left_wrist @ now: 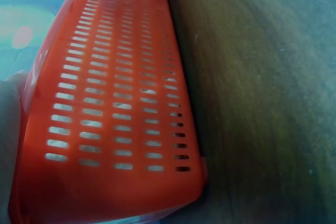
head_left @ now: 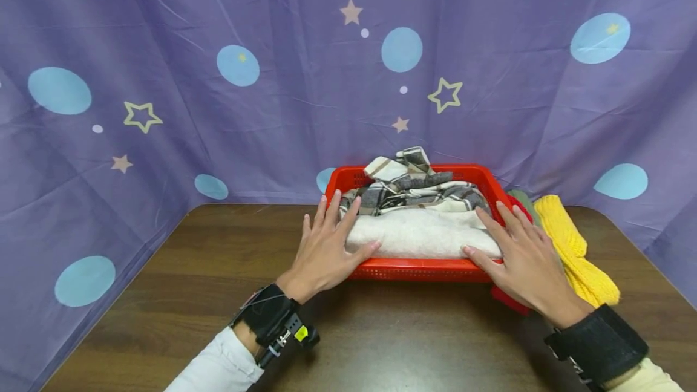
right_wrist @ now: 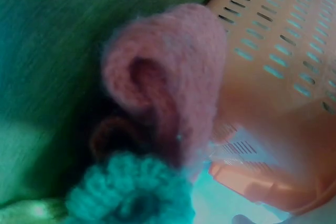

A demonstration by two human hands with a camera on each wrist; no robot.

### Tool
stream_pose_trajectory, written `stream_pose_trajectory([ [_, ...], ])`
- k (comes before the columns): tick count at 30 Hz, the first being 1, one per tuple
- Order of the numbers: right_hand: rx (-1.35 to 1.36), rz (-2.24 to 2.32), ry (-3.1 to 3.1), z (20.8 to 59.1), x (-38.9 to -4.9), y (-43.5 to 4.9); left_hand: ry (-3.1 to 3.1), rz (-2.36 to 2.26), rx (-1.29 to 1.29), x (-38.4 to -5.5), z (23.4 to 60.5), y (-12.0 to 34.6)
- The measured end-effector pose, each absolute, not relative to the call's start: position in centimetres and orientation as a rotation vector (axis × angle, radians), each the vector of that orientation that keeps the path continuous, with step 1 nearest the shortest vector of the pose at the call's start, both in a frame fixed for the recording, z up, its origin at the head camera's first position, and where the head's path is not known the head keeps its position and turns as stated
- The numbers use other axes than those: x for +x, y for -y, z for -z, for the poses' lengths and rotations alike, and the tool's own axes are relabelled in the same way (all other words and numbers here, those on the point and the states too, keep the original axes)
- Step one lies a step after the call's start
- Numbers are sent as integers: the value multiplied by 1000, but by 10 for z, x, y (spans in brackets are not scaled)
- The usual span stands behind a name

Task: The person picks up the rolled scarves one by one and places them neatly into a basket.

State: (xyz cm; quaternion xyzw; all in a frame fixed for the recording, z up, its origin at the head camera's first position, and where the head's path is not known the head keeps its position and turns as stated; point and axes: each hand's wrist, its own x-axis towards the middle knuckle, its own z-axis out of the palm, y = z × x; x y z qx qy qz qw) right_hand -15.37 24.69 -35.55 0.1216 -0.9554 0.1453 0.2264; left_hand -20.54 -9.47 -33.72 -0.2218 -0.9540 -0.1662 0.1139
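A red plastic basket (head_left: 419, 269) with slotted walls sits on the table, holding a rolled white fleecy cloth (head_left: 419, 233) in front and a bunched black, white and brown plaid cloth (head_left: 400, 189) behind. My left hand (head_left: 325, 250) lies over its left front corner, fingers spread, fingertips at the rim and the white cloth. Over the right front corner, my right hand (head_left: 524, 259) is spread the same way, thumb at the front rim. The left wrist view shows the basket's slotted front wall (left_wrist: 113, 108), with part of my hand (left_wrist: 9, 129) at the edge.
Right of the basket lie a yellow ribbed knit (head_left: 579, 253), a red knit piece (head_left: 510, 299) and a green one (head_left: 525, 205). The right wrist view shows rolled ends of the reddish knit (right_wrist: 173, 66) and green knit (right_wrist: 128, 192) beside the basket. A purple curtain (head_left: 294, 126) stands behind the table.
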Motion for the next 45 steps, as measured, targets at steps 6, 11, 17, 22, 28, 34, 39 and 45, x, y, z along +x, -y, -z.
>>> stream_pose_trajectory([
  [6,334,-396,2630,358,-154,-247,2767,497,-645,-203,340,94],
  [11,331,-390,2634,359,-153,-247,2777,490,-657,-204,341,94],
  [17,327,-387,2637,359,-153,-247,2795,490,-664,-204,341,94],
  [22,326,-390,2649,359,-153,-247,2797,487,-666,-204,341,94],
  [28,329,-393,2656,357,-153,-247,2803,487,-663,-204,339,95],
  [34,334,-398,2654,356,-153,-247,2809,496,-667,-204,338,95],
  [39,337,-397,2640,356,-153,-247,2810,505,-670,-203,338,96],
  [45,337,-391,2633,356,-153,-247,2812,492,-668,-204,338,95],
])
